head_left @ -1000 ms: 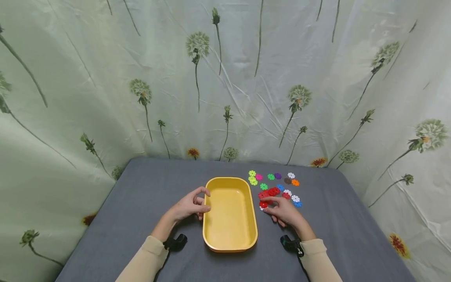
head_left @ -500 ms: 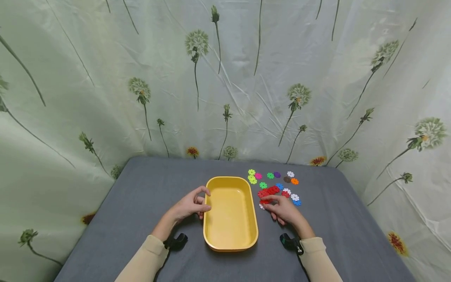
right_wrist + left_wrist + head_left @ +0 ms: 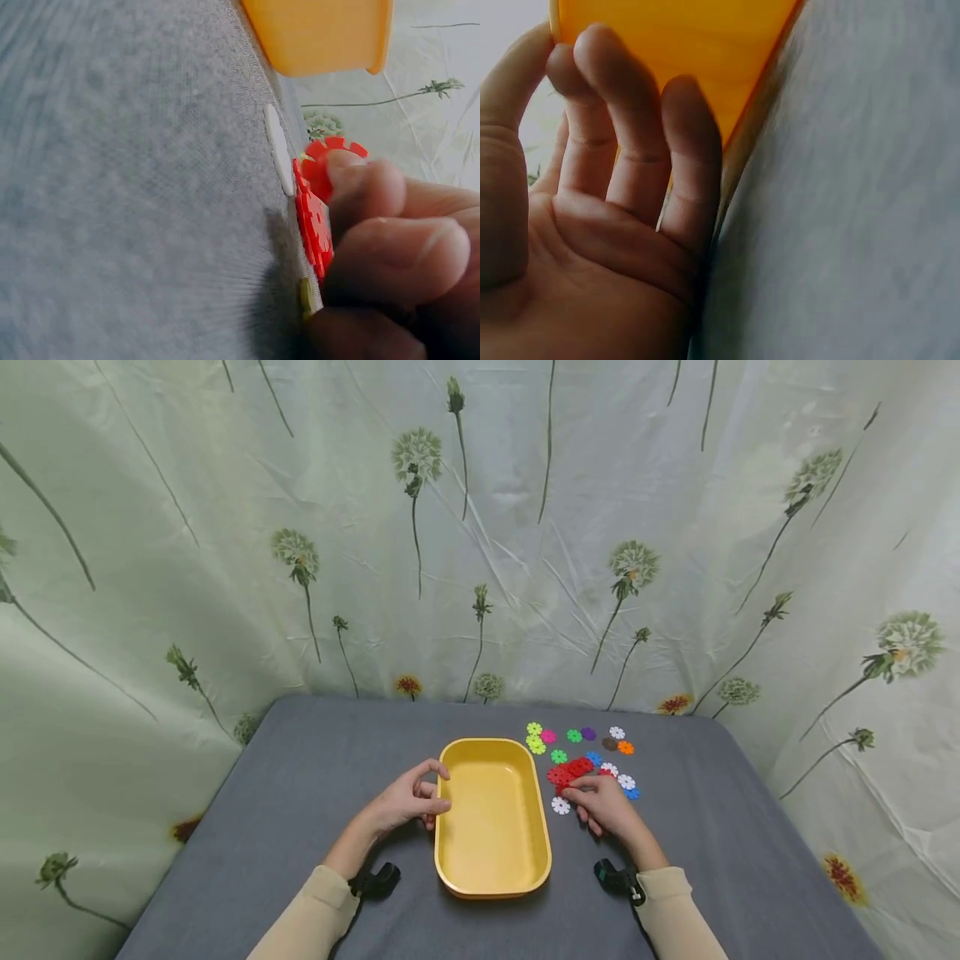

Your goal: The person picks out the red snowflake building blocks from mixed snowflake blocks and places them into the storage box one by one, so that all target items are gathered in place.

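Note:
A yellow plastic tray [image 3: 491, 835] stands on the cloth between the hands. The left hand [image 3: 401, 797] grips its left side, thumb and index finger over the rim; the left wrist view shows the other fingers bent against the tray's outer wall [image 3: 705, 45]. To the right of the tray, the right hand [image 3: 609, 808] pinches a red notched flower-shaped disc [image 3: 319, 171] between thumb and index finger, tilted up close over other red discs [image 3: 573, 769]. Just below these fingers a white flower disc [image 3: 560, 806] lies flat.
Several flower discs lie scattered beyond the right hand: yellow ones [image 3: 536, 743], a green one [image 3: 558, 757], an orange one [image 3: 626, 747] and a blue one [image 3: 632, 794] among them. A flowered curtain [image 3: 525, 568] hangs behind the grey table [image 3: 360, 727].
The right fingers have drawn a red disc off the white one, which now shows whole. The left hand and tray have stayed in place.

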`<state>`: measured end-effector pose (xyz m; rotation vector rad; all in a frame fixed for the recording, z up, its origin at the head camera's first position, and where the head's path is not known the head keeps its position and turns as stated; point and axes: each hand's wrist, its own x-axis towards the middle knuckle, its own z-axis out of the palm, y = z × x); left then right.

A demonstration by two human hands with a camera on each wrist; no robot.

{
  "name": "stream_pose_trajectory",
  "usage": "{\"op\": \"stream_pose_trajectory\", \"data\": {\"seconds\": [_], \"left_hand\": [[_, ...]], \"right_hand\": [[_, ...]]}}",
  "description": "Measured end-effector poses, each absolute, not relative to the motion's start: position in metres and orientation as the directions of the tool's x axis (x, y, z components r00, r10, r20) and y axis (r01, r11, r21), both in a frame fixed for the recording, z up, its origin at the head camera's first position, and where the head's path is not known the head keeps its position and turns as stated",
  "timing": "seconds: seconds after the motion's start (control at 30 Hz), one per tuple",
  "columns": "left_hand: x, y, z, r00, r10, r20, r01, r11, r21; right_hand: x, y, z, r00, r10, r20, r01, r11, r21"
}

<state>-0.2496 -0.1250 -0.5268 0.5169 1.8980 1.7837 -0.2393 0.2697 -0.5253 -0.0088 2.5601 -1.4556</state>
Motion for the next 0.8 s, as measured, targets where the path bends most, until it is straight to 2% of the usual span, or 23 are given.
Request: {"op": "stream_pose_trajectory", "data": {"seconds": [0.23, 0.5, 0.8], "left_hand": [[-0.249, -0.116, -0.525, -0.857, 0.514, -0.033, -0.013, 0.043, 0.999], [-0.247, -0.105, -0.526, -0.851, 0.525, -0.03, -0.024, 0.019, 1.0], [-0.24, -0.099, -0.53, -0.855, 0.518, -0.031, -0.03, 0.011, 0.999]], "right_hand": [[-0.245, 0.266, -0.512, -0.99, -0.01, -0.139, 0.12, 0.45, -0.885], [-0.238, 0.252, -0.483, -0.995, -0.042, -0.092, 0.063, 0.453, -0.889], [-0.245, 0.222, -0.451, -0.988, -0.146, -0.047, -0.016, 0.403, -0.915]]}}
